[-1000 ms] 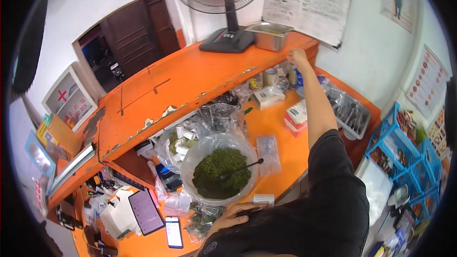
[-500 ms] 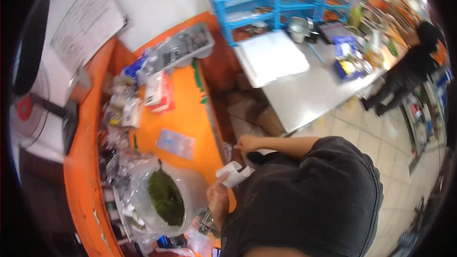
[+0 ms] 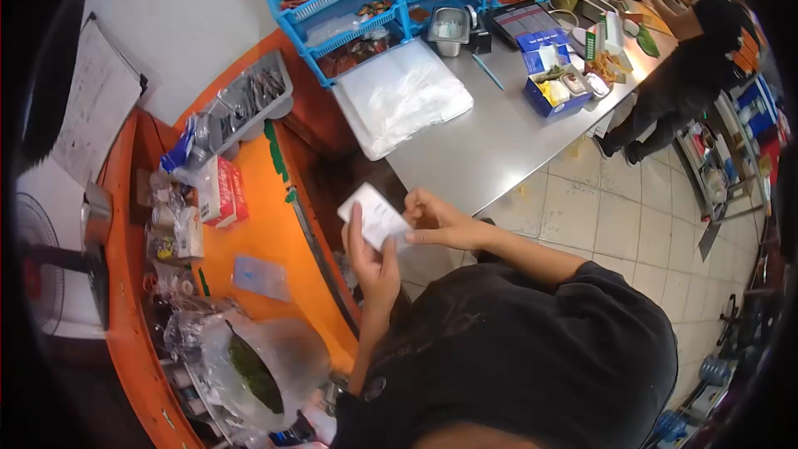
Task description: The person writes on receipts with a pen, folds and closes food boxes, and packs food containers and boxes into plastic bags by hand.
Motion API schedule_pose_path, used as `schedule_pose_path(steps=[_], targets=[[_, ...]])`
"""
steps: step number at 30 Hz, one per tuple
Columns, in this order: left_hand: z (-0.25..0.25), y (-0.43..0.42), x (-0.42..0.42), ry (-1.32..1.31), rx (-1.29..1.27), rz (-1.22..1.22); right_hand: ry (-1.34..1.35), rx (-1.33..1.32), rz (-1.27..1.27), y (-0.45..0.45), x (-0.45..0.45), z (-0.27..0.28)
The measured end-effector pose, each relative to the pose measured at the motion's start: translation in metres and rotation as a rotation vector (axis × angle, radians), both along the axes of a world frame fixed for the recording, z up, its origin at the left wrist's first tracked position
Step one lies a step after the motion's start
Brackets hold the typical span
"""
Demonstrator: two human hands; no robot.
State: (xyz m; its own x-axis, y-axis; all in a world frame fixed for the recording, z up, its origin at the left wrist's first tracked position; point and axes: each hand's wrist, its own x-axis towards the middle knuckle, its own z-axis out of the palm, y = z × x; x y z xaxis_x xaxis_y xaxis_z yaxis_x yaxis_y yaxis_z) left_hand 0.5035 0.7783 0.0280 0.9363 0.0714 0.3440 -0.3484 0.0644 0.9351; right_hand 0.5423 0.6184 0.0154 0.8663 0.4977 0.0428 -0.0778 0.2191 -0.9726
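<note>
A small white paper slip with faint printed lines is held up in front of my chest, above the gap between the orange counter and the steel table. My left hand grips it from below, thumb and fingers closed on the lower edge. At the slip's right corner, my right hand pinches it, thumb against the paper and fingers curled. The print is too small to read.
On the orange counter lie a clear plastic packet, a red-and-white box and a tub with green leaves. The steel table bears plastic sheets and a blue box. A co-worker stands at the far right.
The slip has been raised away from the counter and now lies flatter, facing me. My right hand has come over to its corner. The view has turned, showing more of the steel table.
</note>
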Motion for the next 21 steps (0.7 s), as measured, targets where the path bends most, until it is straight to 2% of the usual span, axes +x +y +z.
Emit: schedule_pose_path(steps=[2, 4, 6, 7, 8, 10, 12, 13, 15, 18, 19, 21], targets=[[0.0, -0.026, 0.03, -0.115, 0.302, 0.049, -0.124, -0.33, -0.037, -0.038, 0.006, 0.015], [0.006, -0.062, 0.057, -0.228, 0.429, 0.084, -0.103, -0.204, -0.14, -0.07, 0.012, 0.018], [-0.002, -0.101, 0.086, -0.33, 0.412, 0.119, -0.116, -0.087, -0.252, -0.105, 0.024, 0.004], [-0.012, -0.118, 0.104, -0.34, 0.501, 0.073, -0.032, -0.099, -0.296, -0.123, 0.032, -0.002], [-0.027, -0.134, 0.122, -0.354, 0.59, 0.019, 0.023, -0.292, -0.275, -0.142, 0.041, -0.013], [-0.089, -0.163, 0.152, -0.131, 0.85, -0.156, 0.131, -0.674, -0.236, -0.183, 0.062, -0.042], [-0.168, -0.179, 0.164, -0.234, 1.2, -0.196, 0.09, -0.871, -0.14, -0.224, 0.077, -0.074], [-0.168, -0.186, 0.171, -0.202, 1.223, -0.206, 0.065, -0.965, -0.08, -0.241, 0.087, -0.094], [-0.163, -0.194, 0.168, -0.099, 1.27, -0.217, -0.345, -1.047, -0.422, -0.273, 0.124, -0.159], [-0.158, -0.193, 0.17, -0.102, 1.247, -0.209, -0.338, -1.025, -0.659, -0.284, 0.198, -0.127], [-0.155, -0.194, 0.17, -0.065, 1.232, -0.231, -0.424, -1.174, -0.662, -0.283, 0.221, -0.124], [-0.158, -0.195, 0.174, -0.046, 1.165, -0.205, -0.867, -1.202, -0.897, -0.28, 0.259, -0.138]])
